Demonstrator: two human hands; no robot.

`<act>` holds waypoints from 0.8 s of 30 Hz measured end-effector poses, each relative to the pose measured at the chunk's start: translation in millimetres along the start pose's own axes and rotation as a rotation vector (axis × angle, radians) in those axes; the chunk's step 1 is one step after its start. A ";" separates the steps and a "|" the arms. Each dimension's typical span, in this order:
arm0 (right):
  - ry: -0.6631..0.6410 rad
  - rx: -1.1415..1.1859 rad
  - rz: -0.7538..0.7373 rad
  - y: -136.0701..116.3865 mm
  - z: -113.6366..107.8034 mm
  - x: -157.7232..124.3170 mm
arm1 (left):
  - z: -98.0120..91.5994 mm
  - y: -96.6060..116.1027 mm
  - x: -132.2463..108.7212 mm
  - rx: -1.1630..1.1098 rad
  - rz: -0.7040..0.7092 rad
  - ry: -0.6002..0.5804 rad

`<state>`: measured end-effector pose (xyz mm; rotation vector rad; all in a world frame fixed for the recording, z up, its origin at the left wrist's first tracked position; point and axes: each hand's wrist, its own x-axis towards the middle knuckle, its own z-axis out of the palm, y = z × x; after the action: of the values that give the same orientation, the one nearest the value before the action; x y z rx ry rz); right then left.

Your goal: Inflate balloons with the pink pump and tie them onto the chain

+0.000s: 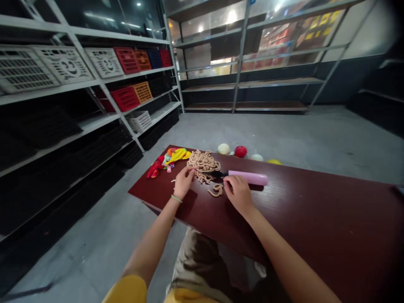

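Note:
A heap of tan, deflated long balloons [203, 162] lies on the dark red table [315, 219]. My left hand [183, 182] rests at the heap's left edge, fingers curled and touching a balloon. My right hand [238, 194] lies just under a pink balloon pump [248, 177] with a black nozzle; its fingers are bent beside a few loose tan balloons [216, 190]. Whether it grips one is unclear. A bundle of bright coloured balloons [168, 159] sits at the table's far left corner.
Inflated balloons, cream [223, 148], red [240, 151], pale [257, 157] and yellow [274, 161], lie beyond the table's far edge. Metal shelving with white, red and orange crates [126, 59] runs along the left. Bare shelves [246, 84] stand at the back.

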<state>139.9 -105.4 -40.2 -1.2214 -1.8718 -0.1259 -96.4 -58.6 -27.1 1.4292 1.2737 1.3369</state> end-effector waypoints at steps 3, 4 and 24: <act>-0.079 0.042 -0.073 -12.4 8.0 -5.0 | -50.4 -15.9 -11.9 0.171 -0.012 0.138; -0.103 0.052 -0.088 -16.7 10.8 -6.0 | -66.9 -20.0 -13.7 0.238 -0.015 0.198; -0.365 0.134 -0.237 -116.9 113.5 35.3 | -153.2 -54.6 10.1 1.125 -0.187 0.514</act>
<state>-25.3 -83.6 -43.9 -0.9750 -2.2998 0.1004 -256.4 -51.7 -57.0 1.6013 2.6916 0.8578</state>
